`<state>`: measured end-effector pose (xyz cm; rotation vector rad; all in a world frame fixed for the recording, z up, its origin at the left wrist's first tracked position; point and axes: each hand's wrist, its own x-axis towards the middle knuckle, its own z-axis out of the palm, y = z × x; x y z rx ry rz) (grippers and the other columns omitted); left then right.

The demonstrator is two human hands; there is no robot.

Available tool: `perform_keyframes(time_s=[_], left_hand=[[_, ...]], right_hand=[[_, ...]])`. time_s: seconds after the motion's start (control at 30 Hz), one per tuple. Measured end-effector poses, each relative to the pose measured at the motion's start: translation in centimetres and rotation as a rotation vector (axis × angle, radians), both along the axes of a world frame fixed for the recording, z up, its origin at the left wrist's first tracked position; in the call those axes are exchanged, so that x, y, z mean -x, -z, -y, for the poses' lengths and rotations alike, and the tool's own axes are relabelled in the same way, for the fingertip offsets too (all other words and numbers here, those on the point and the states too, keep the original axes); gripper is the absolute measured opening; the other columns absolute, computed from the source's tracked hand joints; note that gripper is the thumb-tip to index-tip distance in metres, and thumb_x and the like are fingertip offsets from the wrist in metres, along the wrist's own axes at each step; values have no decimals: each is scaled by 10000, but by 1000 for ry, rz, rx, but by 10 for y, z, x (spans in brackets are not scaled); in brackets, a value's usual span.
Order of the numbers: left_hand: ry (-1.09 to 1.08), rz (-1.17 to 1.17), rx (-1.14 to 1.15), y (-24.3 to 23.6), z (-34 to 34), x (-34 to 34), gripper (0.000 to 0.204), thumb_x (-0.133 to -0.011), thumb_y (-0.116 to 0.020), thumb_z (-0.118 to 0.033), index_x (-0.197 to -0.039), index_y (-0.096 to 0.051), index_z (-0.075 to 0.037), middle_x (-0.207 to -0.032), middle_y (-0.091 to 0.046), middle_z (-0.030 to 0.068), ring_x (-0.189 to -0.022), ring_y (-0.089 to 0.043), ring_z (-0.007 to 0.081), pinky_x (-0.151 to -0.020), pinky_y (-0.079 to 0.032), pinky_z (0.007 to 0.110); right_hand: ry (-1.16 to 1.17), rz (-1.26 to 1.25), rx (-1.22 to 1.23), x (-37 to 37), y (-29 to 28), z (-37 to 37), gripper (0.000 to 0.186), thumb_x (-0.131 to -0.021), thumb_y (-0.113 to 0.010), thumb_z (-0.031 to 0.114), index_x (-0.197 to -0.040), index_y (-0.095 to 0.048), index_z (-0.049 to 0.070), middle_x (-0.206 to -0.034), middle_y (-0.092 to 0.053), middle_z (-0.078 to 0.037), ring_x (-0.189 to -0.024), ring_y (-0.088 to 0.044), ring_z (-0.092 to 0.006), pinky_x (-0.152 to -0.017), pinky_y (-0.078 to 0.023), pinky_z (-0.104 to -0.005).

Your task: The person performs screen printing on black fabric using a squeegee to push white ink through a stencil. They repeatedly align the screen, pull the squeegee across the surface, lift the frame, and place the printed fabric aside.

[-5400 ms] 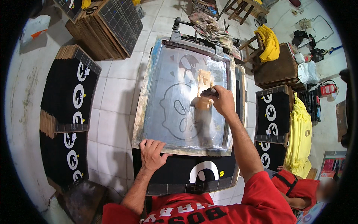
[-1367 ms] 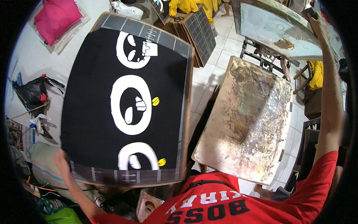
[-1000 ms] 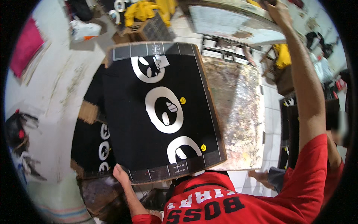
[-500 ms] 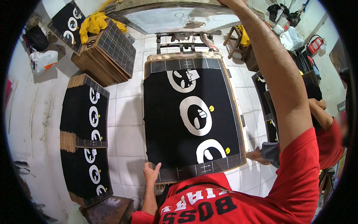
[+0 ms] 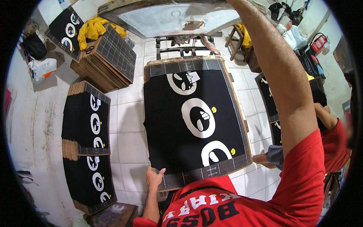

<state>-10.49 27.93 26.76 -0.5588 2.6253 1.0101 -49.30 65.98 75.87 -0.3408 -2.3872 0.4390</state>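
Note:
A black cloth panel [image 5: 162, 121] lies flat on a dark, grid-marked board [image 5: 166, 67] in front of me. White ring shapes and small yellow spots are printed along its right half. My left hand [image 5: 154, 178] grips the board's near left corner, thumb on top and the other fingers mostly hidden. Up past the board's right side stretches my right arm [image 5: 281, 75]. It runs out of the picture at the top, beside a raised screen frame [image 5: 159, 19], so my right hand is hidden.
Stacked boards with similar black panels [image 5: 77, 121] stand at the left. Behind them is another board stack [image 5: 117, 56] with scissors [image 5: 89, 50] and yellow cloth [image 5: 92, 30]. At the right, another person's arm [image 5: 327, 115] shows near more panels. A stool [image 5: 237, 45] stands farther back.
The view has shifted slightly, so the board sits a little lower. My left hand keeps its place at the corner. My right hand, partly visible before at the top edge, has passed out of view.

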Motion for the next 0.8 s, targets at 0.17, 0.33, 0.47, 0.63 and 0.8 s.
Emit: perform_keyframes(time_s=[0.17,0.33,0.47,0.63,0.8], left_hand=[[-4,-5,17,-2,-2,14,626,-720,-914,-411,-1016,-602,44,-999,-693,292,-989,-658,493,-866,-507,534],[17,-11,54,1,-1,15,606,-710,-925,-381,-1004,-590,29,-972,-701,264,-945,-679,451,-834,-519,508],[-15,1,33,11,0,15,720,-689,-939,-417,-1094,-545,28,-1024,-679,257,-986,-660,454,-860,-509,509],[52,109,74,26,2,25,812,-660,-947,-462,-1137,-531,45,-1085,-625,245,-1048,-618,452,-902,-497,517],[61,133,185,14,-3,55,792,-729,-878,-522,-1179,-544,39,-1121,-587,221,-1139,-575,411,-975,-452,524]], right_hand=[[7,-2,8,-2,-5,2,559,-898,-647,456,-1372,-599,164,-1313,-680,-209,-1250,-633,-394,-1048,-490,-474],[-14,-55,-22,10,-8,-2,534,-896,-646,455,-1340,-630,159,-1306,-683,-208,-1239,-637,-393,-1040,-495,-471],[33,-85,-96,23,-11,-4,506,-899,-640,447,-1314,-651,158,-1305,-686,-200,-1242,-637,-384,-1039,-493,-469],[-53,-71,-71,29,-18,-8,485,-899,-650,410,-1316,-652,161,-1275,-702,-194,-1201,-663,-377,-1018,-506,-471],[-168,-73,27,45,-24,-23,434,-887,-684,308,-1280,-675,124,-1233,-715,-187,-1166,-677,-364,-994,-519,-461]])
